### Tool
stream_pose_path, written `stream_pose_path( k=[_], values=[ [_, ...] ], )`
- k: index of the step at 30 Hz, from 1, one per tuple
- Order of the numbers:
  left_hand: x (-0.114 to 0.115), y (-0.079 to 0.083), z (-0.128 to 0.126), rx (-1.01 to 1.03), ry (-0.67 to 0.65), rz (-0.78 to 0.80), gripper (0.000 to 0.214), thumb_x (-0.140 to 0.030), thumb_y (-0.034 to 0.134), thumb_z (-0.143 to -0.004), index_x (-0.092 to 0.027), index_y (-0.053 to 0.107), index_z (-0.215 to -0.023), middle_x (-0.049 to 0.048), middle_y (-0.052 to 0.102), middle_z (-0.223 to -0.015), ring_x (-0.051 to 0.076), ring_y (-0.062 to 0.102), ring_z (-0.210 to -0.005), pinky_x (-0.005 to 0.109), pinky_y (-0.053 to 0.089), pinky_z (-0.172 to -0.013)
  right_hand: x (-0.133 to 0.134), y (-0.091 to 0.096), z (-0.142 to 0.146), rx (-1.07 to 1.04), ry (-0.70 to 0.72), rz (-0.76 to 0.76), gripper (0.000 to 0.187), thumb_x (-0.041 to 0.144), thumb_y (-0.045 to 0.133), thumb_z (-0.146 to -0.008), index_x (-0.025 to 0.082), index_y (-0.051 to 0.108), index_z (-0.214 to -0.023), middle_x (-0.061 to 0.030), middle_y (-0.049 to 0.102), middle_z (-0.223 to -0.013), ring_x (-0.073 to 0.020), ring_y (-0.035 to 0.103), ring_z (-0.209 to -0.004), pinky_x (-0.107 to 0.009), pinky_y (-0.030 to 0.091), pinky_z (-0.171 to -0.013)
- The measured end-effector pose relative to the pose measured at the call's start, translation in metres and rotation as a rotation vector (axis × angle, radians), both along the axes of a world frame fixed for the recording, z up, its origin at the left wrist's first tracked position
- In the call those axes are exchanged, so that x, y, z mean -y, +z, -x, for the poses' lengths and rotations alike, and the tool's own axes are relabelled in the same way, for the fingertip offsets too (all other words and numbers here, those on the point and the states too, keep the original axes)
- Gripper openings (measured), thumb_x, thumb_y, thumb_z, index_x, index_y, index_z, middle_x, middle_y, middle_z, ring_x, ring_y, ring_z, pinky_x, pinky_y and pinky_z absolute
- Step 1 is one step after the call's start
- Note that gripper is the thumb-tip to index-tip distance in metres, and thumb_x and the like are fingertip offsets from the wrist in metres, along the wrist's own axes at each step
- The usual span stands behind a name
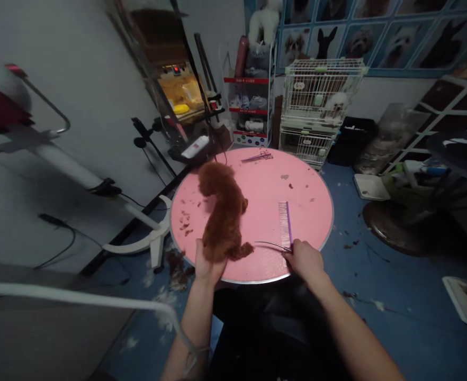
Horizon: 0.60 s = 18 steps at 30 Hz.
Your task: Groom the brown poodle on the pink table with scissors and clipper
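A small curly brown dog (222,217) stands on the round pink table (265,185), its head toward the far left edge. My left hand (209,267) holds its hindquarters from behind, thumb up along one side; the other fingers are partly hidden beneath the fur. My right hand (305,259) is closed around curved grooming scissors (271,244), whose slim blades point left to just short of the dog's hind paw. A purple-backed metal comb (284,225) passes beneath the scissors at my fingers; whether I grip it or it lies on the table, I cannot tell.
Another pair of scissors (257,156) lies at the table's far edge, and hair clippings (185,222) are scattered on top. A white stand (138,217) is at left. Behind are a shelf rack (246,81) and a wire cage (321,95) holding a white dog.
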State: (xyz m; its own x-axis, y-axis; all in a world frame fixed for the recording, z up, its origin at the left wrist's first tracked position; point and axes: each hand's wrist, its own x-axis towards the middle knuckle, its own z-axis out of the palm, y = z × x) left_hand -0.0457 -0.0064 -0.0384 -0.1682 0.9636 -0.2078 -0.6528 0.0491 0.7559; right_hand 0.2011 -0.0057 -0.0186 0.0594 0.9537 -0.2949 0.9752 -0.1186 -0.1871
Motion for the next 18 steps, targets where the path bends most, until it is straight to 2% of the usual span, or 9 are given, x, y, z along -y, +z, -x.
stream_pose_path(
  k=[4, 7, 9, 11, 14, 15, 16, 17, 18],
  values=[
    [0.002, -0.008, 0.002, 0.068, 0.013, 0.121, 0.025, -0.040, 0.061, -0.082, -0.026, 0.069, -0.101, 0.0017, 0.070, -0.115, 0.022, 0.052, -0.126, 0.032, 0.049, -0.098, -0.007, -0.002, 0.000, -0.076, -0.052, 0.021, 0.027, 0.029, 0.052, -0.089, 0.011, 0.047, -0.108, -0.0181, 0.069, -0.095, -0.0297, 0.068, -0.090, -0.034, 0.045, -0.069],
    [0.005, -0.010, 0.000, 0.069, 0.014, 0.156, 0.019, -0.033, 0.062, -0.082, -0.025, 0.069, -0.097, 0.0020, 0.072, -0.108, 0.020, 0.057, -0.120, 0.029, 0.050, -0.098, -0.013, -0.001, 0.005, -0.071, -0.079, 0.001, 0.036, 0.039, 0.055, -0.086, 0.011, 0.045, -0.107, -0.0207, 0.067, -0.098, -0.0324, 0.067, -0.092, -0.037, 0.046, -0.071],
    [0.011, -0.008, 0.003, 0.043, -0.014, 0.129, 0.020, -0.033, 0.066, -0.079, -0.023, 0.068, -0.095, 0.0032, 0.073, -0.102, 0.022, 0.063, -0.110, 0.030, 0.052, -0.092, -0.019, -0.002, 0.009, -0.064, -0.093, -0.018, 0.038, 0.036, 0.056, -0.085, 0.010, 0.045, -0.110, -0.0221, 0.065, -0.101, -0.0334, 0.067, -0.093, -0.038, 0.046, -0.072],
    [0.018, -0.004, 0.014, -0.065, -0.111, 0.127, 0.022, -0.037, 0.072, -0.073, -0.019, 0.068, -0.085, 0.0044, 0.072, -0.084, 0.021, 0.068, -0.087, 0.030, 0.056, -0.076, -0.024, -0.004, 0.010, -0.071, -0.097, -0.026, 0.035, 0.028, 0.054, -0.085, 0.008, 0.045, -0.112, -0.0223, 0.065, -0.101, -0.0328, 0.067, -0.091, -0.037, 0.045, -0.070],
    [0.017, 0.009, 0.044, -0.464, -0.251, 0.173, 0.031, -0.043, 0.077, -0.066, -0.015, 0.063, -0.062, 0.0027, 0.062, -0.056, 0.016, 0.059, -0.053, 0.025, 0.048, -0.053, -0.027, -0.005, 0.004, -0.088, -0.094, -0.034, 0.028, 0.022, 0.050, -0.085, 0.009, 0.048, -0.110, -0.0199, 0.067, -0.095, -0.0308, 0.067, -0.087, -0.034, 0.043, -0.067],
    [0.011, 0.015, 0.054, -0.616, -0.203, 0.158, 0.031, -0.043, 0.076, -0.066, -0.015, 0.064, -0.062, 0.0031, 0.062, -0.055, 0.016, 0.058, -0.053, 0.025, 0.047, -0.053, -0.027, -0.004, 0.002, -0.099, -0.091, -0.052, 0.026, 0.021, 0.048, -0.086, 0.010, 0.050, -0.109, -0.0181, 0.068, -0.095, -0.0290, 0.066, -0.087, -0.033, 0.042, -0.067],
    [0.002, 0.022, 0.062, -0.727, -0.070, 0.119, 0.029, -0.043, 0.076, -0.066, -0.016, 0.067, -0.068, 0.0023, 0.062, -0.054, 0.016, 0.057, -0.053, 0.025, 0.046, -0.055, -0.027, -0.002, 0.001, -0.128, -0.075, -0.094, 0.025, 0.020, 0.045, -0.087, 0.012, 0.051, -0.109, -0.0156, 0.069, -0.095, -0.0266, 0.066, -0.087, -0.031, 0.042, -0.068],
    [-0.009, 0.029, 0.067, -0.765, 0.044, 0.067, 0.028, -0.043, 0.074, -0.068, -0.017, 0.070, -0.077, 0.0021, 0.063, -0.058, 0.017, 0.059, -0.060, 0.025, 0.047, -0.060, -0.026, 0.000, 0.001, -0.177, -0.037, -0.155, 0.024, 0.018, 0.042, -0.088, 0.014, 0.053, -0.108, -0.0128, 0.069, -0.095, -0.0238, 0.065, -0.087, -0.030, 0.041, -0.069],
    [-0.021, 0.034, 0.069, -0.755, 0.078, 0.026, 0.029, -0.045, 0.070, -0.071, -0.017, 0.070, -0.080, 0.0038, 0.067, -0.065, 0.019, 0.063, -0.070, 0.026, 0.048, -0.066, -0.025, 0.004, 0.003, -0.243, 0.028, -0.229, 0.024, 0.017, 0.040, -0.089, 0.016, 0.055, -0.107, -0.0101, 0.069, -0.095, -0.0212, 0.064, -0.086, -0.028, 0.041, -0.071]
  ],
)
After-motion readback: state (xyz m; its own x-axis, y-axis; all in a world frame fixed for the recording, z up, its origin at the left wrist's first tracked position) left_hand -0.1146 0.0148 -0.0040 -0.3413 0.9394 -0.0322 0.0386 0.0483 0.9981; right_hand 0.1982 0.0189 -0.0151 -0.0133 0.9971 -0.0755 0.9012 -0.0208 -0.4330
